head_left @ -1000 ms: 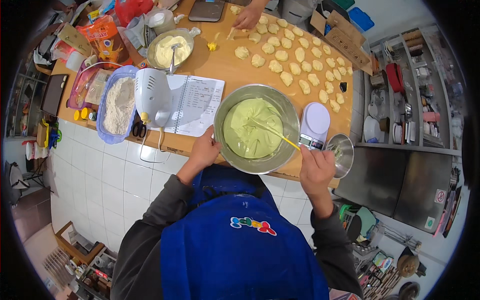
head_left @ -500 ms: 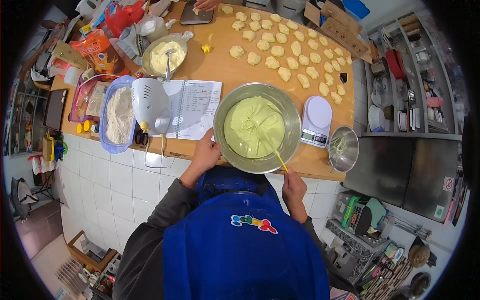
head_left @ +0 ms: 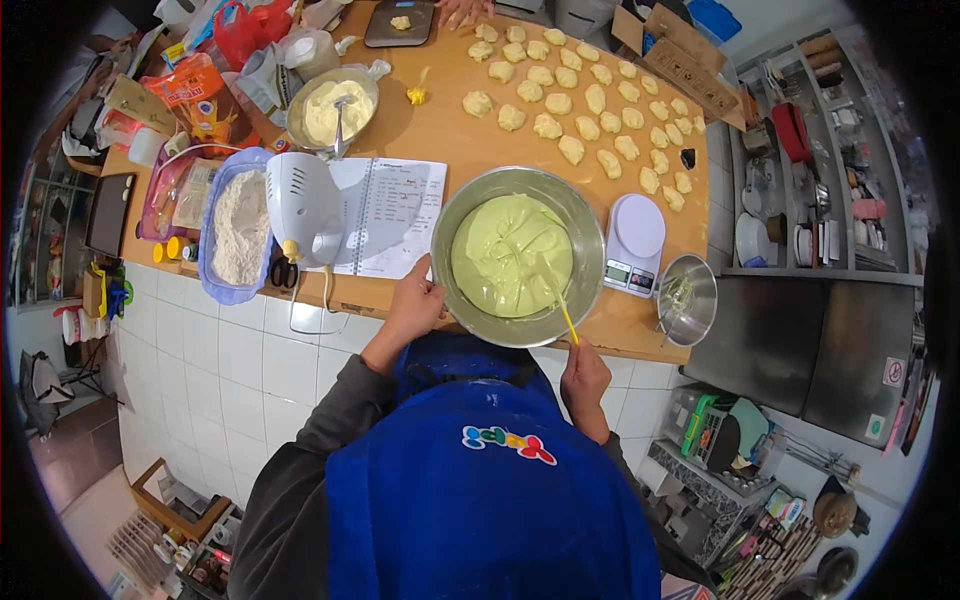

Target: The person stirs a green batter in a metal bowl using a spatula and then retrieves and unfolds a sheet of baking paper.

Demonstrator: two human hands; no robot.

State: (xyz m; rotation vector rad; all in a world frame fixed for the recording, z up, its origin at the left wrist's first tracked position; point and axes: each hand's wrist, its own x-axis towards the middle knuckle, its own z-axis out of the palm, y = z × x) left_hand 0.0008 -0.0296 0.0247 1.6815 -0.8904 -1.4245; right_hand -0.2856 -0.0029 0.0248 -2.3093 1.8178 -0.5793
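A large steel mixing bowl (head_left: 590, 262) stands at the table's front edge, holding thick pale-green batter (head_left: 508, 252) with soft folds on top. My left hand (head_left: 413, 305) grips the bowl's left rim, thumb toward the steel. In my right hand (head_left: 587, 382), just outside the front rim, is the thin yellow handle of a spatula (head_left: 569, 320). Its handle slants over the rim into the batter, and its blade is hidden there. Right of the bowl sits a white kitchen scale (head_left: 636, 240). A white hand mixer (head_left: 305, 210) and an open spiral notebook (head_left: 405, 215) are to the left.
Several dough pieces (head_left: 558, 104) cover the table's far right. A smaller steel bowl (head_left: 700, 300) sits at the right corner. On the left are a blue tub of flour (head_left: 240, 225) and a bowl of cream-coloured mixture (head_left: 368, 120). Across the table a co-worker's hand (head_left: 468, 12) rests near a dark scale (head_left: 398, 35).
The spatula handle has tilted slightly, and my right hand has shifted a little. The co-worker's hand has moved right off the dark scale, leaving a dough piece on it.
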